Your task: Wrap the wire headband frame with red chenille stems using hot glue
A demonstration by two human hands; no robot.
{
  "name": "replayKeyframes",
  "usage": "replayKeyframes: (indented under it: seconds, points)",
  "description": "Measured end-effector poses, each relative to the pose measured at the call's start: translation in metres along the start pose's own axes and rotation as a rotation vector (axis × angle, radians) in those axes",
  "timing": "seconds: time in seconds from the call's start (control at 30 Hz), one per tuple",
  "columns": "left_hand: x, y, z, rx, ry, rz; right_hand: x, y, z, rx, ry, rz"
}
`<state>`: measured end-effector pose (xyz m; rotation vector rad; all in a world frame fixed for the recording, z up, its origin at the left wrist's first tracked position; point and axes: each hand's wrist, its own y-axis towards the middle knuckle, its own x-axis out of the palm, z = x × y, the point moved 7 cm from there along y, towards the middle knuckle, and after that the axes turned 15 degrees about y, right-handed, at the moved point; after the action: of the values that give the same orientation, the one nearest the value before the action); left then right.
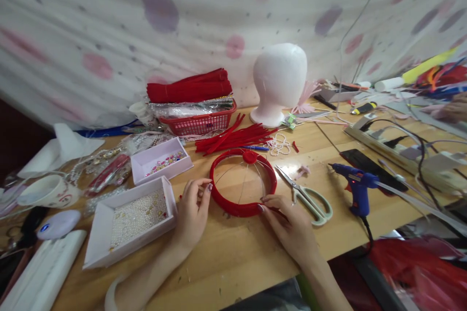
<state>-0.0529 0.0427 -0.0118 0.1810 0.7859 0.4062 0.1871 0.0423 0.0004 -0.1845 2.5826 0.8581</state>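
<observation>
A red fuzzy ring [243, 210], wrapped over a frame with thin wires across its middle, sits just above the wooden table. A round red disc [250, 157] is fixed at its far side. My left hand [193, 211] pinches the ring's left edge between thumb and forefinger. At the near right edge, my right hand [290, 223] has its thumb and fingers closed on the ring. Green-handled scissors [308, 198] lie just right of the ring, blades slightly apart. Behind it lies a bundle of red pipe cleaners [233, 138], with a blue pen [255, 148] alongside.
Left stand a box of pearl beads [98, 233] and a smaller gem box [173, 149]. A white foam head [279, 80] and a red basket [200, 124] stand behind. Right are a blue glue gun [359, 184], its cord and a power strip [383, 148]. Another person's hand [456, 109] shows far right.
</observation>
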Motion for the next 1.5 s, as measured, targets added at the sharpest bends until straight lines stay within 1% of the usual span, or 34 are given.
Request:
replayKeyframes:
  seconds: [0.1, 0.2, 0.37, 0.63, 0.9, 1.07, 1.2, 1.3, 1.4, 1.5]
  points:
    - [0.004, -0.002, -0.004, -0.033, -0.001, -0.038, 0.0, 0.0, 0.002, 0.008, 0.01, -0.005]
    - [0.006, -0.003, -0.003, 0.002, 0.027, -0.056, 0.001, 0.0, 0.003, 0.003, 0.016, -0.007]
    - [0.007, 0.0, -0.001, 0.058, 0.088, -0.033, 0.001, 0.0, 0.004, -0.003, 0.022, 0.0]
    - [0.008, 0.003, -0.001, 0.062, 0.091, -0.026, 0.0, 0.003, 0.001, 0.008, 0.04, 0.004]
    - [0.008, 0.003, -0.002, 0.034, 0.023, -0.018, 0.0, 0.001, 0.002, -0.002, 0.044, 0.021]
    - [0.004, 0.003, -0.005, -0.017, -0.114, 0.019, 0.001, -0.002, 0.007, 0.039, 0.057, 0.008]
    - [0.006, 0.004, -0.006, -0.058, -0.315, -0.007, 0.001, -0.003, 0.007, 0.047, 0.071, 0.01]
    - [0.005, 0.007, -0.005, -0.099, -0.454, 0.004, 0.0, -0.004, 0.007, 0.048, 0.078, 0.011]
    - [-0.002, 0.011, -0.005, -0.144, -0.556, 0.051, -0.001, -0.004, 0.006, 0.042, 0.085, 0.012]
    - [-0.015, 0.014, -0.001, -0.179, -0.641, 0.091, -0.001, -0.005, 0.005, 0.031, 0.095, 0.013]
